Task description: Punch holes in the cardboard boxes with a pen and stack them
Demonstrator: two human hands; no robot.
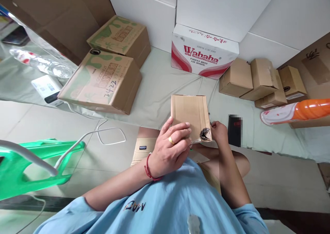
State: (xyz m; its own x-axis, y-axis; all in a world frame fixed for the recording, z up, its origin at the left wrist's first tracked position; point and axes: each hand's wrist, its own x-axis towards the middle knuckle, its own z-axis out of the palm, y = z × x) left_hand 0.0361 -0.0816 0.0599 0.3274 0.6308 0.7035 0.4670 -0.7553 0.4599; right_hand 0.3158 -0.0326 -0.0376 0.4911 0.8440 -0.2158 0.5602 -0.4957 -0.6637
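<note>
A small brown cardboard box (190, 110) is held above my lap, at the edge of the cloth-covered surface. Its lower right corner has a ragged, dark-edged hole (205, 134). My left hand (174, 144), with a ring and a red cord bracelet, grips the box at its left and lower side, fingers lying across its face. My right hand (219, 130) is closed at the right side of the box, beside the hole; a small thin dark item shows at its fingertips, too small to make out.
Two green-printed cartons (100, 79) stand at the left, a Wahaba-style white-red carton (203, 53) at the back. Small brown boxes (237, 76), an orange bottle (309, 110) and a dark flat object (234, 130) are on the right. A green stool (48, 180) and cable (85, 135) are at lower left.
</note>
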